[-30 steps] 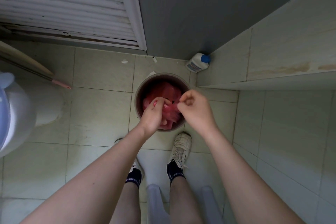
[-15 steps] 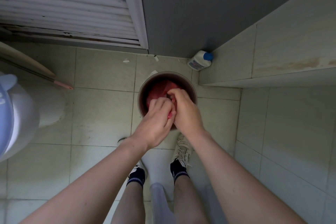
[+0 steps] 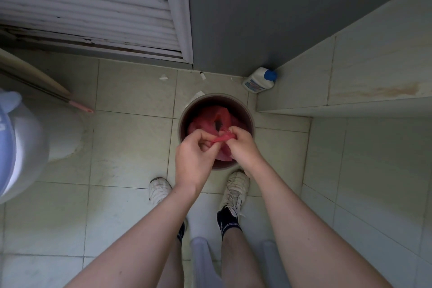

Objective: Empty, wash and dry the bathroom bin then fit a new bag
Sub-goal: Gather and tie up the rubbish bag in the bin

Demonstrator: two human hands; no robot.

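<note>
A round brown bin (image 3: 243, 106) stands on the tiled floor just ahead of my feet. A red plastic bag (image 3: 211, 116) lies crumpled inside it, with a dark gap in its middle. My left hand (image 3: 195, 159) and my right hand (image 3: 243, 147) hover over the bin's near side, a short way apart. Each pinches one end of a twisted strip of the red bag, which stretches between them. The near rim of the bin is hidden behind my hands.
A white bottle with a blue cap (image 3: 259, 80) lies in the corner behind the bin. A tiled ledge (image 3: 350, 91) runs along the right. A white toilet (image 3: 28, 142) sits at the left, a louvred door (image 3: 93, 7) at the back. Paper scraps (image 3: 163, 77) dot the floor.
My hands were pressed together low in the bin; now they have risen and drawn apart, pulling a twisted strip of the red bag taut between them.
</note>
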